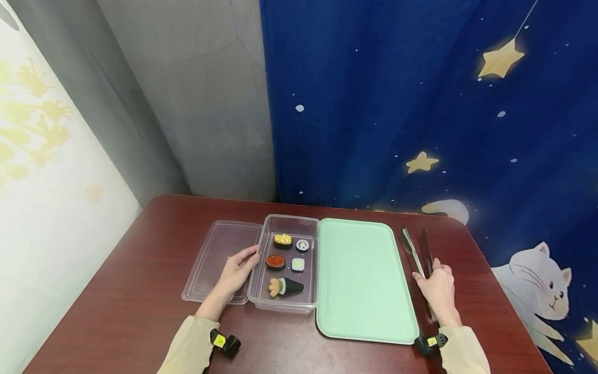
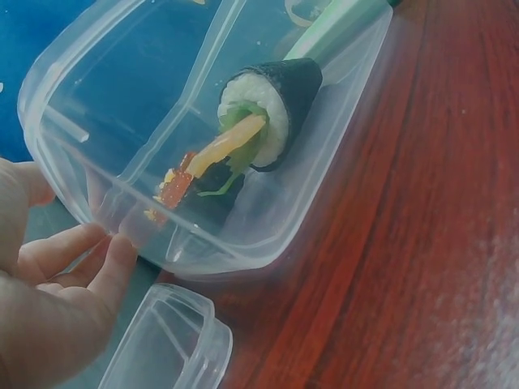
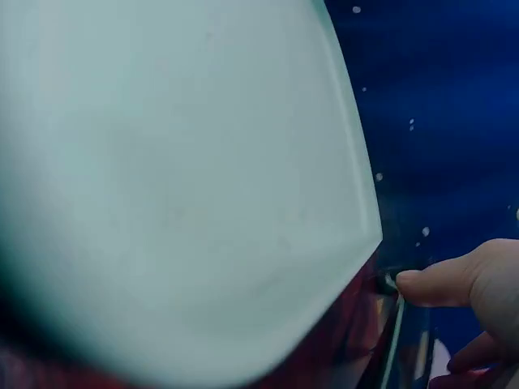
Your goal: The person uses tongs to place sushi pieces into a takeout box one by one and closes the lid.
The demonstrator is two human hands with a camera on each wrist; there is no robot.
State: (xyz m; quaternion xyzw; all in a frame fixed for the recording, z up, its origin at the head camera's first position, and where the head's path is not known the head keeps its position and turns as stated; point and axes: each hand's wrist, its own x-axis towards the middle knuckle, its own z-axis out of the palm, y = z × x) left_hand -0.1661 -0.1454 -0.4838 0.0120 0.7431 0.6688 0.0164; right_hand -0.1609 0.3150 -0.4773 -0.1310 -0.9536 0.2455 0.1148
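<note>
My left hand (image 1: 239, 270) touches the left side of a clear plastic box (image 1: 291, 224), fingertips on the outside of its wall just under the rim in the left wrist view. Inside lie several sushi pieces: a yellow-topped piece (image 1: 283, 240), one with red roe (image 1: 275, 262), a round roll (image 1: 302, 245), a white square roll (image 1: 298, 265) and a dark cone-shaped hand roll (image 1: 290, 286). At the right, my right hand (image 1: 436, 291) grips metal tongs (image 1: 412, 248) from above, thumb on the near-left arm. The tongs' two arms are spread, their tips pointing away.
A clear lid (image 1: 212, 265) lies flat left of the box, partly under my left hand. Between box and tongs lies a pale green tray (image 1: 362, 280). All stand on a dark red-brown table (image 1: 126, 291), with curtains (image 1: 345, 114) behind it.
</note>
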